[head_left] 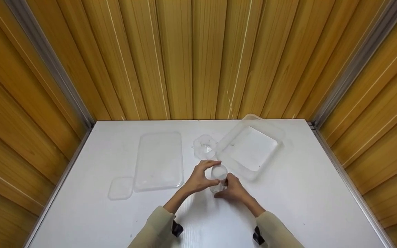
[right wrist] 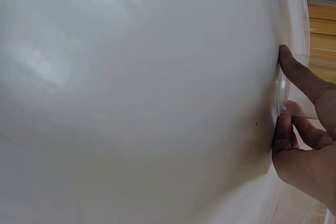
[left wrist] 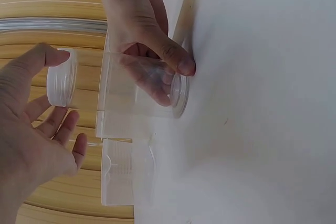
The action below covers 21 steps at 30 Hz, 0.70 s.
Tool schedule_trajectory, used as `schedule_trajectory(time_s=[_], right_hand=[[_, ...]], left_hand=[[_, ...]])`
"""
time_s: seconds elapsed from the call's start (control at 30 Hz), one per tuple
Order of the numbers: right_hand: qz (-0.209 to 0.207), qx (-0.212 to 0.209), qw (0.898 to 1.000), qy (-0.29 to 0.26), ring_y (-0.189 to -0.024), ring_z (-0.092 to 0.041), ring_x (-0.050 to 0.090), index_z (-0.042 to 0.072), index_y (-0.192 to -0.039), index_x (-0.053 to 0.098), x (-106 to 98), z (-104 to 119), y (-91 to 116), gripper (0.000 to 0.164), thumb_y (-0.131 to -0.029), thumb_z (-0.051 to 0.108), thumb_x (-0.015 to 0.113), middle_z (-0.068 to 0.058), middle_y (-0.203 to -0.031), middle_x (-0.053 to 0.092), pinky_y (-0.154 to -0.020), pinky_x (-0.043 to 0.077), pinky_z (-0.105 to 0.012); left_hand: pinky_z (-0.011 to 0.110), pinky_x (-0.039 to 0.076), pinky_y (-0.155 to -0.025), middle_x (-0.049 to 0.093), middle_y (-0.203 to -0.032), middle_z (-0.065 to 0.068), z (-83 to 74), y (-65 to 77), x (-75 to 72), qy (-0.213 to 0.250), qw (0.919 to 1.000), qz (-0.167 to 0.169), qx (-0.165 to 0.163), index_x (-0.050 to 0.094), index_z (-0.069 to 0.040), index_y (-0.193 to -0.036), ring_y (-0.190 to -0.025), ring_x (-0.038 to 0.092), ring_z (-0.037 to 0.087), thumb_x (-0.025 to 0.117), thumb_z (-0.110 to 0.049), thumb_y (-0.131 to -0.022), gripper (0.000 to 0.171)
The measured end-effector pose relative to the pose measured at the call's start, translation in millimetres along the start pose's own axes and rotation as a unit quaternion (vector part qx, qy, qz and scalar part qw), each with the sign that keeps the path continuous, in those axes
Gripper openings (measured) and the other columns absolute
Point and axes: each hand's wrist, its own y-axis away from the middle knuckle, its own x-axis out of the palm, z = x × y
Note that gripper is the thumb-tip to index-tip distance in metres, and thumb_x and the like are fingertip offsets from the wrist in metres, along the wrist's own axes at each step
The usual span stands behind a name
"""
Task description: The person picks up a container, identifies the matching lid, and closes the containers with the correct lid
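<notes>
A clear, round plastic jar (left wrist: 181, 97) stands upright near the table's front middle, topped by a translucent white screw lid (left wrist: 62, 80). My left hand (head_left: 197, 178) grips that lid from its left side, thumb and index finger on opposite sides of the rim. Low down, the right hand (head_left: 234, 190) holds the jar around its base. Its thumb and fingers rest close to the tabletop, as the right wrist view shows. Part of the jar's wall is hidden behind the hands in the head view.
Behind the jar sits a small clear faceted container (head_left: 205, 147). Beside it, a large translucent rectangular box (head_left: 231, 162) lies angled toward the back right. On the left are a big rectangular lid (head_left: 159, 160) and a small square lid (head_left: 120, 188). Wood-patterned walls (head_left: 209, 62) border the table.
</notes>
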Motion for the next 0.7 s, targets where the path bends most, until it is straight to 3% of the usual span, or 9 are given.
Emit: schedule_trajectory(time_s=[0.17, 0.33, 0.5, 0.7], right_hand=[[0.006, 0.002, 1.0, -0.008, -0.1, -0.027, 0.061, -0.009, -0.122, 0.056, 1.0, -1.7, -0.4, 0.069, -0.068, 0.009, 0.094, -0.017, -0.11, 0.062, -0.088, 0.053, -0.042], [-0.001, 0.007, 1.0, -0.011, -0.095, -0.023, 0.058, -0.007, -0.115, 0.057, 1.2, -1.3, -1.5, 0.065, -0.065, 0.009, 0.095, -0.015, -0.106, 0.063, -0.084, 0.051, -0.037], [-0.006, 0.014, 1.0, -0.006, -0.088, -0.018, 0.054, -0.004, -0.104, 0.056, 1.1, -0.8, -1.5, 0.058, -0.064, 0.008, 0.095, -0.013, -0.099, 0.062, -0.08, 0.05, -0.034], [-0.011, 0.015, 1.0, 0.004, -0.087, -0.017, 0.053, -0.004, -0.103, 0.057, 1.9, 0.8, -1.8, 0.057, -0.062, 0.007, 0.095, -0.012, -0.098, 0.062, -0.079, 0.049, -0.034]], left_hand=[[0.057, 0.045, -0.109, 0.063, -0.139, 0.016, 2.5, -1.3, -2.0, 0.029, 0.9992, 0.027, 0.003, 0.062, -0.002, -0.138, -0.128, 0.053, 0.034, 0.077, -0.003, -0.077, 0.063], [0.058, 0.033, -0.111, 0.059, -0.145, 0.014, 2.3, -0.8, -0.4, 0.034, 0.999, 0.029, 0.007, 0.058, -0.006, -0.143, -0.134, 0.048, 0.034, 0.078, -0.006, -0.075, 0.071], [0.054, 0.028, -0.111, 0.053, -0.149, 0.012, 0.7, 3.3, 7.6, 0.018, 0.9996, -0.019, -0.009, 0.052, -0.01, -0.147, -0.139, 0.042, 0.032, 0.09, -0.024, -0.074, 0.084], [0.042, 0.03, -0.1, 0.056, -0.129, 0.012, 0.7, 5.6, 18.8, -0.022, 0.9957, -0.085, -0.029, 0.051, -0.006, -0.132, -0.123, 0.046, 0.03, 0.095, -0.035, -0.068, 0.083]])
